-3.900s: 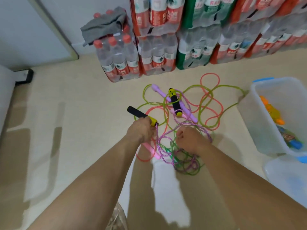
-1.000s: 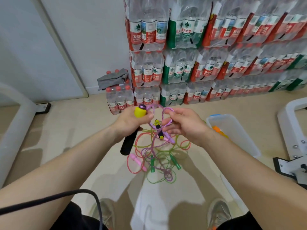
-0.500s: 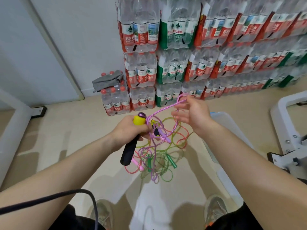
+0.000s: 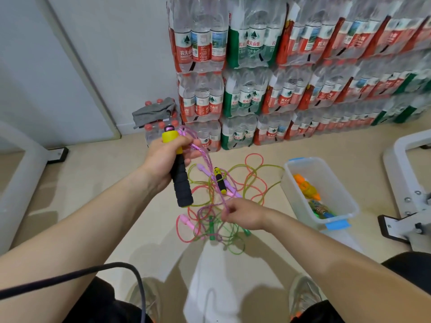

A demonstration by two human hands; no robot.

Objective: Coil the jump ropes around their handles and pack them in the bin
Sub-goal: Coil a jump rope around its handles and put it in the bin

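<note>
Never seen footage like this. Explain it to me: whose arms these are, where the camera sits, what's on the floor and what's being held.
There is no machine here. A person wears a wide-angle camera on their head, so this single view looks forward and down along their own bare arms.

The left hand grips a black foam handle with a yellow cap. A purple rope runs from that handle down to the right hand, which pinches it.

On the floor lies a tangle of ropes in pink, green and purple. To the right stands a clear bin with colourful items inside. Packs of water bottles are stacked along the wall.
</note>
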